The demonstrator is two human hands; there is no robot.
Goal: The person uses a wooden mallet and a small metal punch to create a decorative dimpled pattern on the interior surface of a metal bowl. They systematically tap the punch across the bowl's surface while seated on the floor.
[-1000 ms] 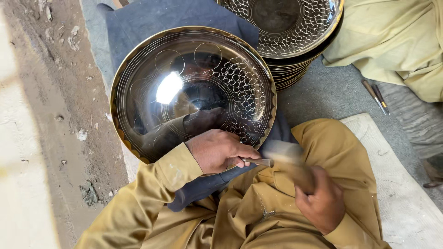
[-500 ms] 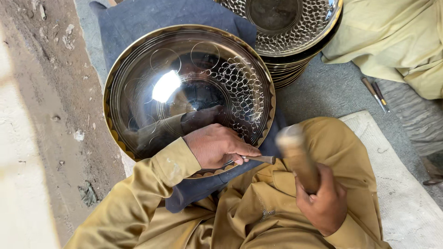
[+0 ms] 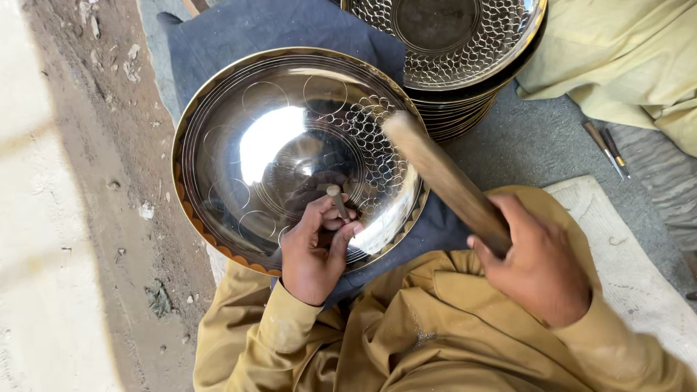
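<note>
Rising now, the wooden mallet [image 3: 443,178] in the right hand [image 3: 537,268] is higher than a moment ago. The left hand [image 3: 316,250] pinches a small punch [image 3: 336,201] on the shiny bowl [image 3: 290,145], near its patterned right rim.

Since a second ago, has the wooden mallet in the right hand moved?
Yes. The wooden mallet has swung up from the lap, its head now over the shiny bowl rim, toward the stack of patterned bowls.

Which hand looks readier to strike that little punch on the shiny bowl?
The right hand: it grips the raised wooden mallet, while the left hand pinches the punch against the bowl.
</note>
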